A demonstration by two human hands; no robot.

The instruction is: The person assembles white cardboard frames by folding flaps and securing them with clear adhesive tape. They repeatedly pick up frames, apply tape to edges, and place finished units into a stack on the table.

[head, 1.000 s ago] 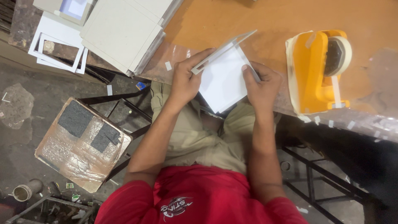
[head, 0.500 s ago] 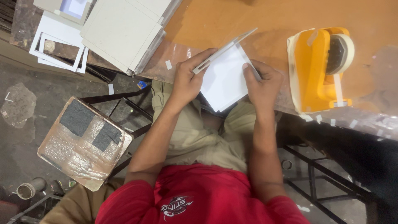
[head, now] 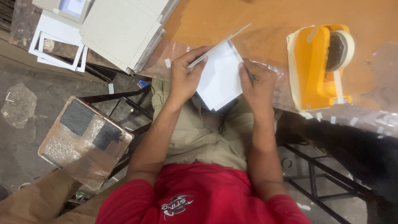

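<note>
- Left hand [head: 185, 76] pinches the thin grey board [head: 217, 46]; right hand [head: 258, 83] presses the white card sheet [head: 219, 79], its lower edge hidden.
- Grip unchanged since earlier.

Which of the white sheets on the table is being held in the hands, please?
The white sheet between left hand and right hand; the board stack lies untouched.

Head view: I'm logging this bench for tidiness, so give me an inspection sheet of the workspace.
Surface: orange-brown table, partly under clear plastic.
Job's things: white card with a thin board on edge over it.
Clutter: yellow tape dispenser, stack of grey boards, white frames, tape bits.
Grippers: left hand and right hand both grip the white card.
Cables: nothing seen.
Surroundings: plastic-wrapped stool, concrete floor.
</note>
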